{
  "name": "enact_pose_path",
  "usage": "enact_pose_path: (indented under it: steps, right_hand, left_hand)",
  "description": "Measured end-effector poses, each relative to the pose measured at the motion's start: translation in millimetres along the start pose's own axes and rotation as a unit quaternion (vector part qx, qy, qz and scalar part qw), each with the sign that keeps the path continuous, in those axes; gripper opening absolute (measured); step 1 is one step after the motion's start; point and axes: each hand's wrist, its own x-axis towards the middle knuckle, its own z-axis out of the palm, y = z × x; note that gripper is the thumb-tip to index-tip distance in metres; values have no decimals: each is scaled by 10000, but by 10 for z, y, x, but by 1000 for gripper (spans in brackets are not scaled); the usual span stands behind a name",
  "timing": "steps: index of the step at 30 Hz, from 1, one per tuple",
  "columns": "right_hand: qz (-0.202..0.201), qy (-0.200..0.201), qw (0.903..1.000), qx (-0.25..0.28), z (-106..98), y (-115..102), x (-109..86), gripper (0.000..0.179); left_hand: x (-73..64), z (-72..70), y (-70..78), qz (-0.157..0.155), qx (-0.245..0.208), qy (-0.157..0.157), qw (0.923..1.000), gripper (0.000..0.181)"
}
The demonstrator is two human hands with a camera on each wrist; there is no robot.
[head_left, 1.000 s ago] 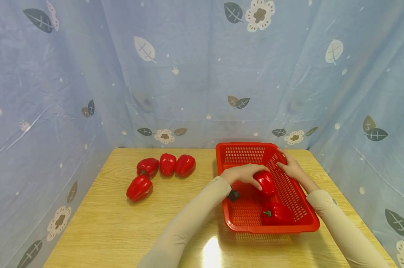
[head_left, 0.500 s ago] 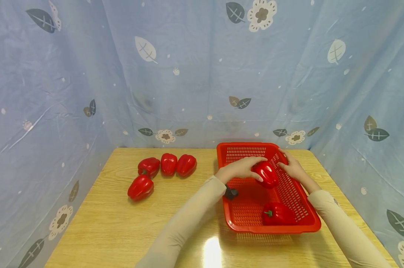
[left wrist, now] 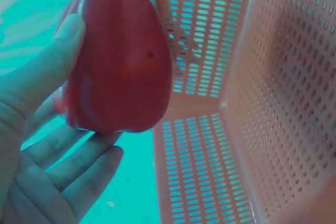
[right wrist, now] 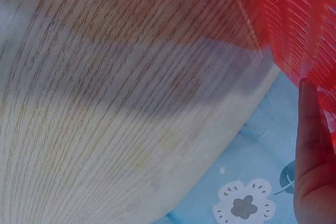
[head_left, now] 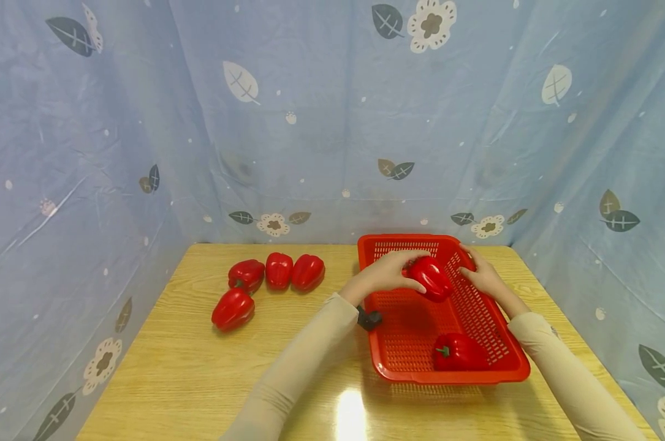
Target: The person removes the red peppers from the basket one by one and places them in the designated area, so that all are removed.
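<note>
A glossy red bell pepper [head_left: 433, 278] is in my left hand [head_left: 384, 274], raised over the red plastic basket [head_left: 404, 375]. In the left wrist view, my thumb presses one side of the pepper [left wrist: 123, 61] and the fingers lie beneath and behind it. My right hand [head_left: 482, 278] grips the basket's right wall, thumb inside and fingers outside. The right wrist view has a straight finger [right wrist: 310, 129] along the wall's outer face. Another red bell pepper [head_left: 464, 353], green stem leftward, lies on the basket floor at the near right.
Several more red bell peppers [head_left: 279, 271] lie grouped on the wooden table [head_left: 200, 380], left of the basket. A blue patterned curtain [head_left: 310, 135] hangs behind the table and along both sides. The black wrist strap piece [head_left: 369, 318] sits by the basket's left rim.
My left hand has lifted the bell pepper from low in the basket and drawn it up and slightly left. The right hand has stayed on the basket's right wall.
</note>
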Motion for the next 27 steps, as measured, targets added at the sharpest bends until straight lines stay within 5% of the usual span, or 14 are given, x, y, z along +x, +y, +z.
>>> enact_pose_path:
  steps: [27]
  right_hand:
    - [-14,-39,10000,42,14,9,-21,61]
  left_hand:
    - [-413,-137,-107,-4,-32,1111,9938,79]
